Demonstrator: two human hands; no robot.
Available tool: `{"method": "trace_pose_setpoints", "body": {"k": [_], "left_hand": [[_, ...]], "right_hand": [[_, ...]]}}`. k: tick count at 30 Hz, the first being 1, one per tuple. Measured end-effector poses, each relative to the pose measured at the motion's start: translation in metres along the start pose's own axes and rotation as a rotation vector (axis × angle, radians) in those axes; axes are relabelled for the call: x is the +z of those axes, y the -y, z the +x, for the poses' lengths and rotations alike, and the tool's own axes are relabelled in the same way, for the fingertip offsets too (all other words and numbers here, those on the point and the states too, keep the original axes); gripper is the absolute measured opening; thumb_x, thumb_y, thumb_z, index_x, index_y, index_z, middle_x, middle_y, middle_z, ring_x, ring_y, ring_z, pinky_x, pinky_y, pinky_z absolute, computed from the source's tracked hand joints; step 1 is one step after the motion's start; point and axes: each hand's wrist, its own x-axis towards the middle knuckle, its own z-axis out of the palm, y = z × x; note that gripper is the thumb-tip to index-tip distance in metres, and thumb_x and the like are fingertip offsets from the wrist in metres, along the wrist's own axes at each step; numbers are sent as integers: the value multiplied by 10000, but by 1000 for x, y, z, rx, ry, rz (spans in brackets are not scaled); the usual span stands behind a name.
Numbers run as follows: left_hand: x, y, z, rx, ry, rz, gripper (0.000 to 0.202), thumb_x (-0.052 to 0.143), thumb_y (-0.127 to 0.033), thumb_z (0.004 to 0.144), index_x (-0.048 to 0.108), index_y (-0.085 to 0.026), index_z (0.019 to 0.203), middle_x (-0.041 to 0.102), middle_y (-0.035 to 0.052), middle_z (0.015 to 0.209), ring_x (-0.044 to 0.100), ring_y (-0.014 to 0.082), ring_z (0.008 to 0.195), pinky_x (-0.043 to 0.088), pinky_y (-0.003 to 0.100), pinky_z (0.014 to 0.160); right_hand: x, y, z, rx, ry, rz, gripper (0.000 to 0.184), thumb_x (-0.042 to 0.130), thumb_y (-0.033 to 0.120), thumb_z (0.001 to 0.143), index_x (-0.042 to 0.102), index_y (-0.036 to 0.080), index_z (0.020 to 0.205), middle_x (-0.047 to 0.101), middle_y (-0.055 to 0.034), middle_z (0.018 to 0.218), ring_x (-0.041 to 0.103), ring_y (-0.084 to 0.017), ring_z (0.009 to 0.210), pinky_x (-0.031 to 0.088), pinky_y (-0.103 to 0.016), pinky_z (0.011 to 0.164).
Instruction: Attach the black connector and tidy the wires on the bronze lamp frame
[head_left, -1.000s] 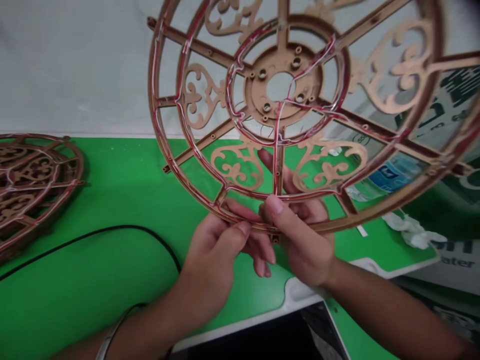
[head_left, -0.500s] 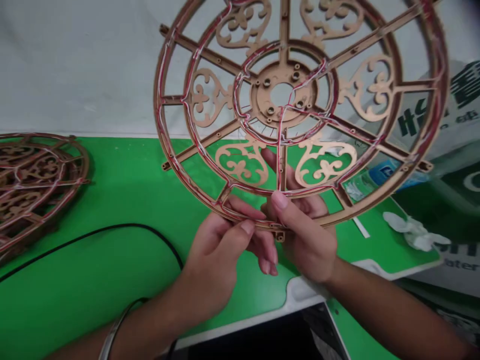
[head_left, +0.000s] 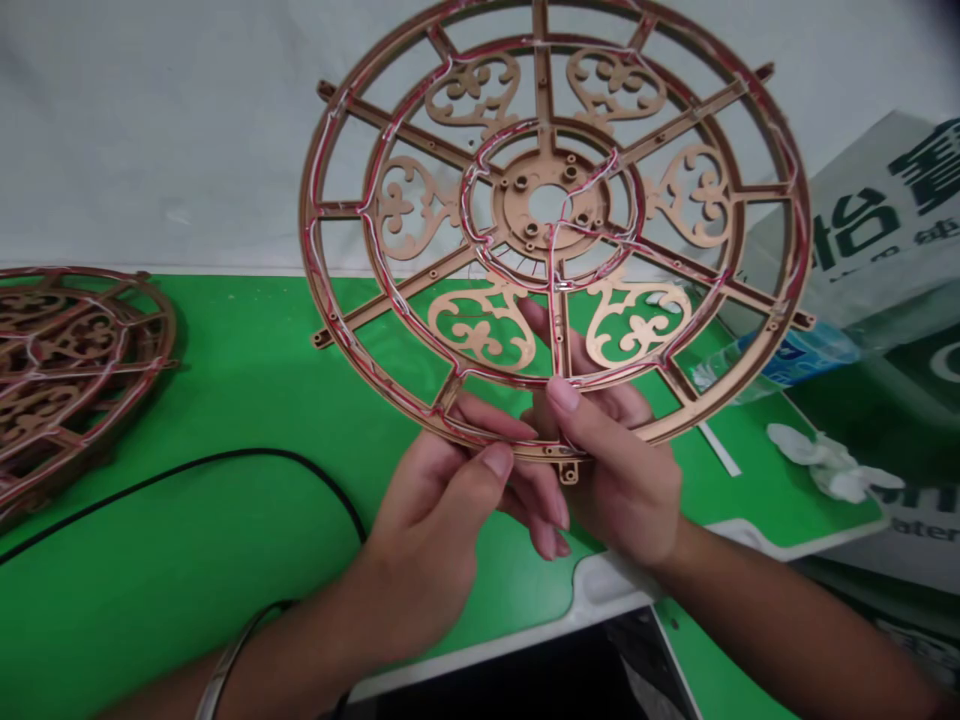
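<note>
A round gold-brown openwork frame [head_left: 540,205] with spokes and scroll ornaments stands raised and tilted over the green table [head_left: 247,560]. Red and white wires [head_left: 553,270] run along its rings and some of its spokes. At its lower rim my left hand [head_left: 450,500] grips the outer ring between thumb and fingers. My right hand [head_left: 622,460] holds the frame just to the right, its thumb on the inner ring beside the bottom spoke and its fingers behind. Part of the right fingers is hidden by the frame.
More wired round frames [head_left: 75,370] lie stacked at the left. A black cable [head_left: 255,452] curves across the table. To the right are a plastic bottle [head_left: 810,355], a crumpled white scrap [head_left: 829,465] and a printed box [head_left: 877,220]. A white-edged dark tray [head_left: 510,670] sits in front.
The round frame has tipped and its right side and top have swung away, so more of its upper rim shows. Both hands keep their hold, nearly in place.
</note>
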Motion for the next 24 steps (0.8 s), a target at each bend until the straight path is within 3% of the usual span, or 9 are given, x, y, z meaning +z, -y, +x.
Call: {"method": "trace_pose_setpoints", "body": {"k": [4, 9, 15, 24], "left_hand": [[-1, 3, 0, 1, -10, -22, 82, 521, -285, 910, 515, -221, 860, 710, -47, 616, 662, 90, 525, 574, 185, 563], [-3, 4, 0, -1, 13, -39, 124, 530, -287, 905, 551, -205, 815, 704, -44, 588, 654, 83, 515, 581, 172, 552], [-2, 3, 3, 4, -7, -29, 155, 538, -286, 899, 563, -197, 775, 696, -43, 571, 646, 82, 505, 577, 170, 535], [-4, 8, 0, 25, -31, -10, 135, 544, -341, 914, 518, -209, 911, 724, -33, 649, 667, 99, 505, 565, 189, 540]], "right_hand": [[1, 0, -2, -6, -2, -31, 306, 631, 328, 959, 685, 189, 1226, 463, 65, 497, 428, -66, 389, 390, -175, 361], [1, 0, -7, 39, 142, -36, 323, 519, 368, 1022, 734, 128, 1018, 555, 21, 491, 502, -84, 380, 425, -182, 353], [2, 0, -6, 45, 153, -3, 321, 529, 350, 1019, 668, 155, 1233, 565, 40, 498, 519, -90, 385, 444, -183, 374], [1, 1, 1, 4, 58, -9, 296, 590, 294, 985, 664, 163, 1241, 520, 61, 477, 481, -56, 375, 356, -145, 370]]}}
